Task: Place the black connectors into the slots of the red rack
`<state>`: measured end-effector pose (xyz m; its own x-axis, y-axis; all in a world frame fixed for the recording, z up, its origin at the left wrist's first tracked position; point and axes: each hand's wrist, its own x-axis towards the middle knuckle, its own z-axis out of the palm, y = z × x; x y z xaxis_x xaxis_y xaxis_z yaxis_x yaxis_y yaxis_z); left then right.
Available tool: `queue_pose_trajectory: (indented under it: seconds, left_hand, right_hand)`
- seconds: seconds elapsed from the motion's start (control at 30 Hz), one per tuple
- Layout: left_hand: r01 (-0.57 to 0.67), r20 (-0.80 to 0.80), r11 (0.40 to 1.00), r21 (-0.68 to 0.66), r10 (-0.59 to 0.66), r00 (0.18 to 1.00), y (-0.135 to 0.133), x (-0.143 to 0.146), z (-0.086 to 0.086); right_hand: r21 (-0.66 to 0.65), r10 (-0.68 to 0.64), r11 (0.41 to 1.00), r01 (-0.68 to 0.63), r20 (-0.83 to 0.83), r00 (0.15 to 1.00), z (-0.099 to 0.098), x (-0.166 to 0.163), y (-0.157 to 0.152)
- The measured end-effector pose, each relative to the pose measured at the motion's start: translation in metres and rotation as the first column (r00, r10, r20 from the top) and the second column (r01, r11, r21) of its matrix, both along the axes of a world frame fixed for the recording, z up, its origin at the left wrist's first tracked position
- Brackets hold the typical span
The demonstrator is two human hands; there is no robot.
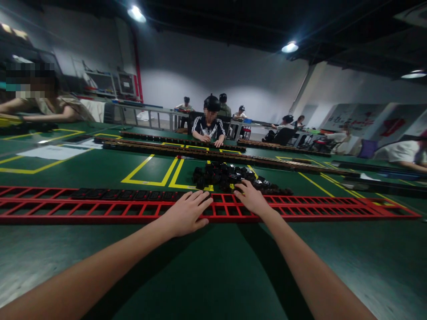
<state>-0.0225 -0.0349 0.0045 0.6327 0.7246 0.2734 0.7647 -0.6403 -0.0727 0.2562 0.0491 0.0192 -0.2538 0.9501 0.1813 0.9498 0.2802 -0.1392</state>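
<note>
A long red rack [300,218] with two rows of slots lies across the table in front of me. Black block-like parts [130,194] fill a stretch of its far row, left of centre. My left hand [188,213] rests over the rack at the right end of that stretch, fingers stretched out flat and the thumb apart. Dark part edges show by its fingertips. My right hand [251,198] reaches over the rack to the near edge of a loose pile of black parts [220,173]. Its fingers are bent and apart, and I see nothing held between them.
Yellow tape outlines [147,182] mark the green table [213,266]. Beyond the pile, long dark rails [233,156] run crosswise. White paper sheets [53,152] lie at left. Across the table sits a person in a striped jacket [208,129]; other people work at both sides and behind.
</note>
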Motion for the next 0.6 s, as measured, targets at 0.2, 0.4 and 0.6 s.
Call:
queue_pose_trajectory:
  seconds: [0.2, 0.4, 0.6]
  left_hand:
    - [0.004, 0.004, 1.0, 0.009, -0.004, 1.0, 0.0, -0.0001, -0.0006]
    - [0.0, 0.002, 1.0, 0.007, 0.0, 1.0, 0.0002, 0.0, -0.0011]
    - [-0.003, -0.001, 1.0, 0.006, 0.003, 1.0, -0.0006, 0.0003, -0.0004]
  right_hand:
    - [0.009, 0.012, 1.0, -0.011, -0.017, 1.0, -0.0031, 0.0008, 0.0026]
    - [0.005, 0.033, 0.999, -0.033, -0.027, 0.999, -0.0047, 0.0011, 0.0037]
    - [0.009, 0.044, 0.999, -0.044, -0.021, 0.999, -0.0056, 0.0017, 0.0047]
